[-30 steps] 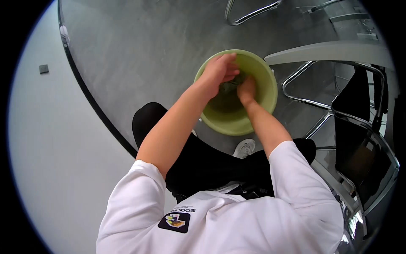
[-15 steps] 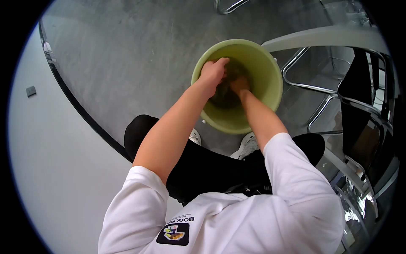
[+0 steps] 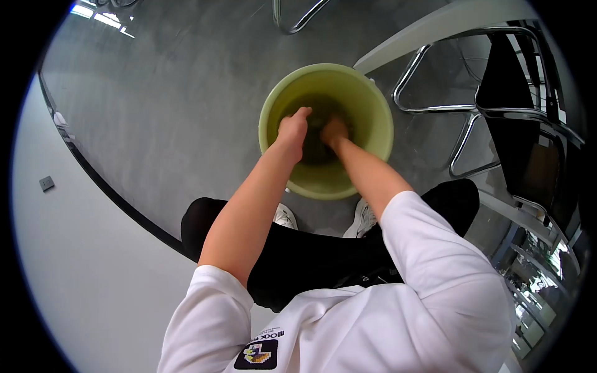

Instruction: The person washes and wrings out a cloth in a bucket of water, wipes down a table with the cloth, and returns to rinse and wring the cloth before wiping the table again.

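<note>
Both hands reach down into a pale yellow-green bucket (image 3: 370,124) on the floor between my shoes. My left hand (image 3: 293,132) is inside the near-left part, above the dark bottom; its visible fingers look curled, and whatever they hold, if anything, is hidden. Deeper in the bucket, my right hand (image 3: 334,130) is in shadow at the dark, murky contents, with its fingertips out of sight. I cannot make out whether those contents are water, cloth or both.
A chrome-framed black chair (image 3: 510,118) stands at the right, beside a pale curved table edge (image 3: 429,31). Another chrome chair leg (image 3: 298,22) is at the top. A white wall with a black skirting strip (image 3: 118,193) runs along the left. My white shoes (image 3: 360,221) flank the bucket's near side.
The view has shifted, so the bucket appears further left. My left hand has turned and sits apart from the right, where before it reached across nearer to it.
</note>
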`<state>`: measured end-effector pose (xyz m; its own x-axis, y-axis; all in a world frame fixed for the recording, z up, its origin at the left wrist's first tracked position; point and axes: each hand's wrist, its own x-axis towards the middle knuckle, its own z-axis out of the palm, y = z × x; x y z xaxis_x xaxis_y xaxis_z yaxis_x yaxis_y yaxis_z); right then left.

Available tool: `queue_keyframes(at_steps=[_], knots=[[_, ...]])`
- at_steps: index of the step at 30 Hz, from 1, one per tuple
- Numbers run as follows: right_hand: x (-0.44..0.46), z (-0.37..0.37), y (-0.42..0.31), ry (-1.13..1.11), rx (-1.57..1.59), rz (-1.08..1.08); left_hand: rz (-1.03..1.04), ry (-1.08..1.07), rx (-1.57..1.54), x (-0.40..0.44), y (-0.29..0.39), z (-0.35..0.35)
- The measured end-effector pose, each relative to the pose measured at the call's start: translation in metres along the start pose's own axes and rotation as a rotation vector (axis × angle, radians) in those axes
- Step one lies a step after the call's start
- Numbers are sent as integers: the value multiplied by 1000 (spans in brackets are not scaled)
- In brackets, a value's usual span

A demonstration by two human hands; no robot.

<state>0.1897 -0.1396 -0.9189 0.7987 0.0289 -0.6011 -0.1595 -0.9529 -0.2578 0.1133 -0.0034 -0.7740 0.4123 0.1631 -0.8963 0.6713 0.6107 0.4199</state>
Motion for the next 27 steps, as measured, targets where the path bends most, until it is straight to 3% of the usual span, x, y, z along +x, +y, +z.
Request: queue_keyframes(at_steps=[2, 3, 5, 9, 11, 12, 14, 15, 17, 18, 19, 20, 21, 22, 23, 25, 27], knots=[[25, 28, 23, -194, -192, -496, -1, 25, -18, 3, -1, 1], [23, 17, 19, -191, -193, -496, -28, 26, -42, 3, -1, -1], [10, -11, 11, -43, -65, -106, -59, 20, -57, 8, -5, 2], [2, 3, 8, -237, -373, -229, -88, 108, -14, 10, -10, 8], [-31, -6, -4, -332, 567, 68, -104, 93, -14, 9, -9, 7], [-46, -22, -10, -330, 571, 77, -141, 50, -35, 11, -10, 5], [-76, -62, -28, -598, 609, -144, -177, 6, -55, 15, -11, 6], [-86, -75, -33, -595, 611, -141, -213, -52, -158, 17, -11, 8], [-104, -91, -37, -753, 811, -229, -255, -112, -256, 21, -11, 5], [-107, -93, -37, -747, 812, -225, -283, -257, -212, 26, -8, -2], [-109, -92, -39, -685, 842, -284, -312, -402, -167, 30, -8, -4], [-114, -87, -42, -623, 872, -340, -318, -408, -161, 34, -12, -1], [-103, -65, -40, -320, 708, -481, -265, -420, -295, 44, -17, 3], [-105, -62, -45, -316, 708, -480, -212, -426, -431, 49, -20, 6], [-112, -56, -47, -96, 540, -556, -202, -476, -493, 53, -27, 4], [-122, -48, -55, 227, 355, -614, -118, -355, -495, 57, -34, 2], [-120, -44, -60, 265, 376, -660, -38, -238, -490, 58, -35, 0]])
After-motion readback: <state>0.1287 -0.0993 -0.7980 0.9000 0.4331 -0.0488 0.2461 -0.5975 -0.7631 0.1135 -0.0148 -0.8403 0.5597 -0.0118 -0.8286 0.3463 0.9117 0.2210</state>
